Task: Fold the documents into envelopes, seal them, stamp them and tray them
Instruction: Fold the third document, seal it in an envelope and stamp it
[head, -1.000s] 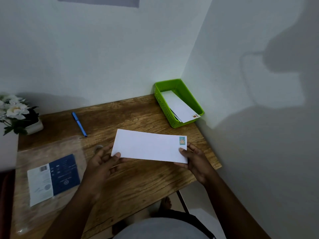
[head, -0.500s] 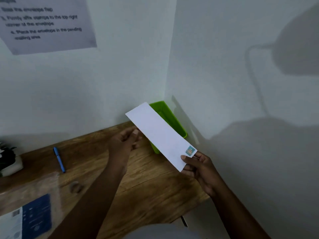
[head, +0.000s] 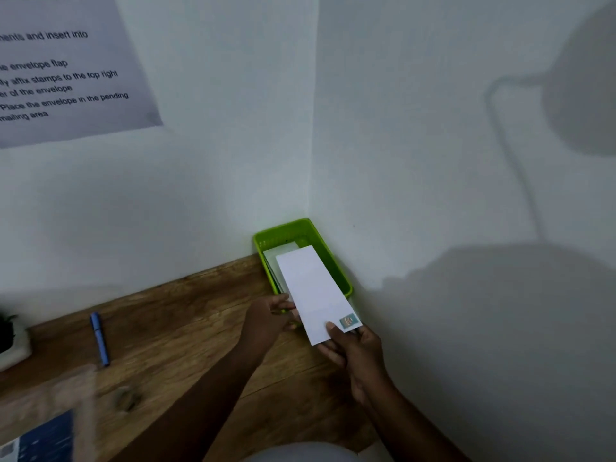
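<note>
A white envelope (head: 313,291) with a teal stamp (head: 348,321) at its near right corner lies lengthwise over the green tray (head: 301,228) in the wall corner. My right hand (head: 353,355) pinches its near end beside the stamp. My left hand (head: 270,316) touches its left edge with its fingertips, next to the tray's near left wall. At least one other white envelope (head: 275,256) lies in the tray underneath.
A blue pen (head: 100,338) lies on the wooden desk (head: 186,328) to the left. A white plant pot (head: 13,348) stands at the far left edge. A plastic sleeve with a blue-and-white sheet (head: 43,438) lies at the bottom left. A printed instruction sheet (head: 66,65) hangs on the wall.
Both hands have carried the envelope from the desk's middle up and right, turned it lengthwise, and lowered it over the green tray. The view has tilted up toward the corner.
</note>
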